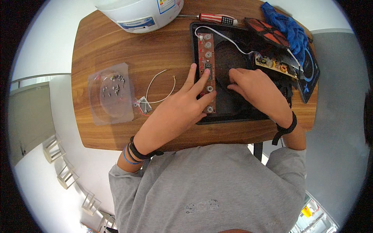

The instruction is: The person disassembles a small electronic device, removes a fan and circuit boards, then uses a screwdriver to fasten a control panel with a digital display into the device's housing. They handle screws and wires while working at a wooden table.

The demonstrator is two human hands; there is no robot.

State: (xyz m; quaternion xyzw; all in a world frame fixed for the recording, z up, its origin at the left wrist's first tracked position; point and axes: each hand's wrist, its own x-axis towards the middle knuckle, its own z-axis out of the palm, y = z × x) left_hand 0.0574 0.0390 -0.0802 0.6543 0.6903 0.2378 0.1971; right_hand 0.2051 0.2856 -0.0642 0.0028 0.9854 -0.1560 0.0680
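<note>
Red narrow button circuit board lies along the black open cooker casing's left edge, my left hand open-fingered pressing it, right hand flat on the dark coil disc; press evenly.

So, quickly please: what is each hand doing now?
Left hand: open, fingers on the red circuit board.
Right hand: open, pressing inside the black casing.

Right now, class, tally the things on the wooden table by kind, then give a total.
Circuit boards: 2 (long red strip, small green board)
Screwdrivers: 1
Blue cloths: 1
Black cooker housings: 1
White appliances: 1
Clear screw bags: 1
Total: 7
</note>
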